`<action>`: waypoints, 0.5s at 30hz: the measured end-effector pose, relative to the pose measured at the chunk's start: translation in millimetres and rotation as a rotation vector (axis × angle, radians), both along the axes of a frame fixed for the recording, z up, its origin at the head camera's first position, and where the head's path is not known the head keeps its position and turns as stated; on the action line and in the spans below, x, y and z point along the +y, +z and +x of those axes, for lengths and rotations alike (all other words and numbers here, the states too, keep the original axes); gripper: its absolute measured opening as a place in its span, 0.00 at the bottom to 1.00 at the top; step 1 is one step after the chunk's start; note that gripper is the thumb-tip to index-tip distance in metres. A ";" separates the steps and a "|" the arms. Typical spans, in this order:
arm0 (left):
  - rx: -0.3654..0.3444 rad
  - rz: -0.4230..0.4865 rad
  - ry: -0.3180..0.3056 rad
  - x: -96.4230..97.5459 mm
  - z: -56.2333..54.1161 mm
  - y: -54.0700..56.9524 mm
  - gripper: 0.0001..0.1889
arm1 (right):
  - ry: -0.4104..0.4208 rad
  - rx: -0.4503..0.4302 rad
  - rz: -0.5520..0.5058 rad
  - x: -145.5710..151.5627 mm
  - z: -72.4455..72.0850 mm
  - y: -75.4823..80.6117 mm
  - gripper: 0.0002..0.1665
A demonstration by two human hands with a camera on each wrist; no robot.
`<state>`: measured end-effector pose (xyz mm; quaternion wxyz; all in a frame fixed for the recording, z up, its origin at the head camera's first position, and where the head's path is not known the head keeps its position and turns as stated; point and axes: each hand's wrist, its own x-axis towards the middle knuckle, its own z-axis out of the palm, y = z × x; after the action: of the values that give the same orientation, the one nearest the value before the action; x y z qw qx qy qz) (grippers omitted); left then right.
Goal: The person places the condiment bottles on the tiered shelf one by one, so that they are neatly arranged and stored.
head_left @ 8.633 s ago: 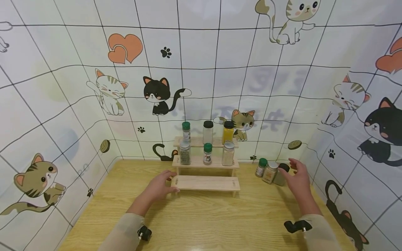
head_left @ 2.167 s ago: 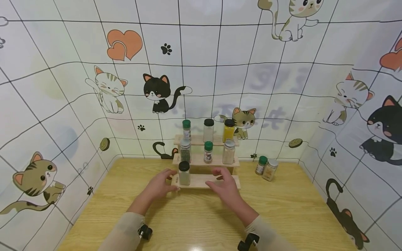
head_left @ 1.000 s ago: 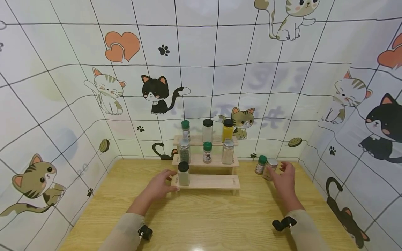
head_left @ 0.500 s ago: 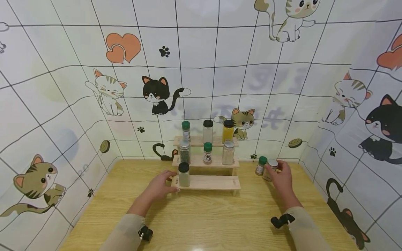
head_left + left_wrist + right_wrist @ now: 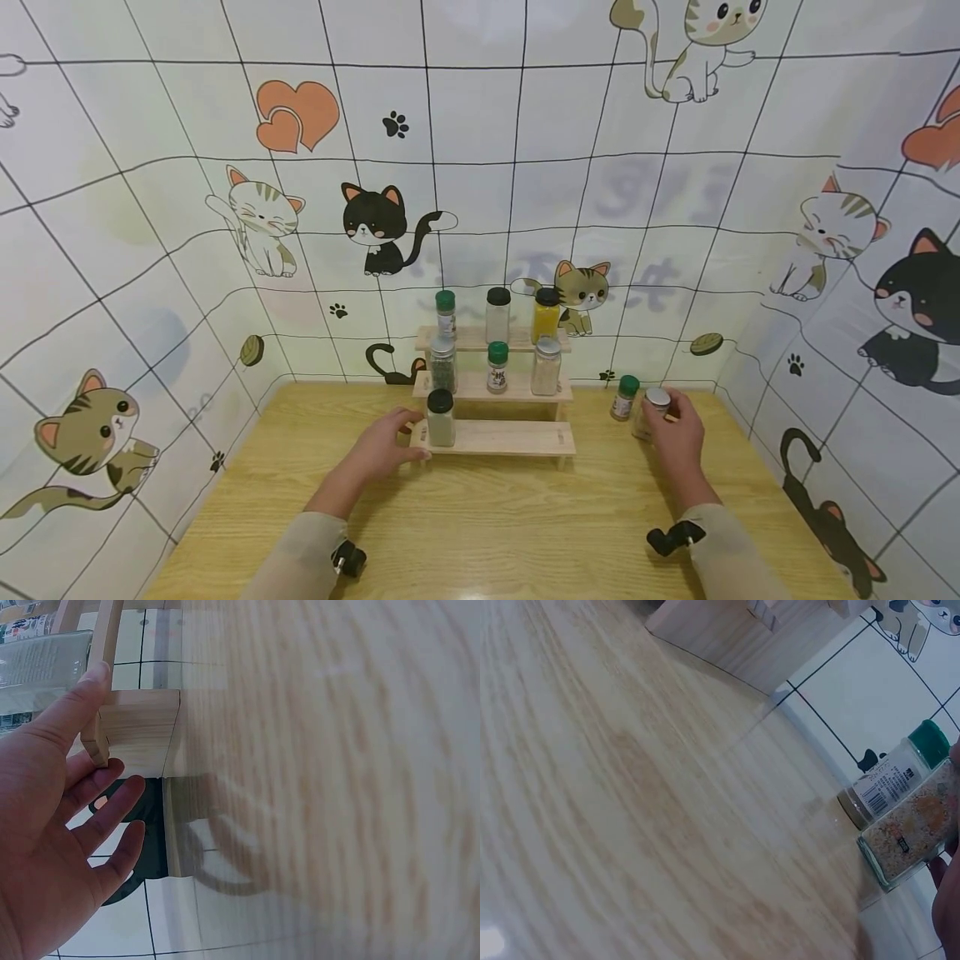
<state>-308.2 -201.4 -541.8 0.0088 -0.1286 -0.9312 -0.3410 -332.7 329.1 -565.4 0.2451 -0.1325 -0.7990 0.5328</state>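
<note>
My left hand (image 5: 382, 446) pinches the left end of the lowest board of a three-step wooden spice rack (image 5: 510, 437). In the left wrist view the thumb lies along the board's edge, with the index finger on the other side and the remaining fingers loosely bent. My right hand (image 5: 678, 429) grips a silver-lidded glass spice jar (image 5: 915, 825) with coarse, pinkish-tan contents; in the right wrist view the hand is mostly cut off at the edge. Beside that jar stands a small green-capped spice bottle (image 5: 624, 398). A black-lidded jar (image 5: 441, 421) sits at the left of the lowest step.
On the middle step are a silver-lidded jar of dark herbs (image 5: 442, 367), a green-capped bottle (image 5: 497, 369) and a pale-filled jar (image 5: 546, 371). The top step bears several more, including a yellow-filled jar (image 5: 546, 321). A cat-patterned wall covering surrounds the wooden table (image 5: 480, 525).
The black-lidded jar went from the table's right to the lowest step. My right hand then came back and took hold of the silver-lidded jar, which has shifted slightly away from the green-capped bottle.
</note>
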 end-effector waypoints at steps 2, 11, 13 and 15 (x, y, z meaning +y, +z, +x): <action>0.000 0.003 -0.001 0.1 0.4 -0.2 0.34 | -0.005 0.013 0.004 -0.4 1.5 -1.3 0.31; 0.002 0.001 -0.010 -0.5 0.9 -0.8 0.34 | 0.011 0.072 0.009 -8.9 13.4 5.5 0.29; 0.003 0.001 -0.016 -0.9 0.7 -0.8 0.34 | 0.023 0.088 0.012 -11.4 16.3 9.1 0.29; 0.009 0.002 -0.018 -1.2 0.4 -0.8 0.34 | 0.030 0.103 0.017 -13.4 18.0 12.4 0.29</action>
<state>-307.8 -202.7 -542.6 0.0102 -0.1386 -0.9296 -0.3415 -314.7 315.8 -553.0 0.2791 -0.0908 -0.7918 0.5357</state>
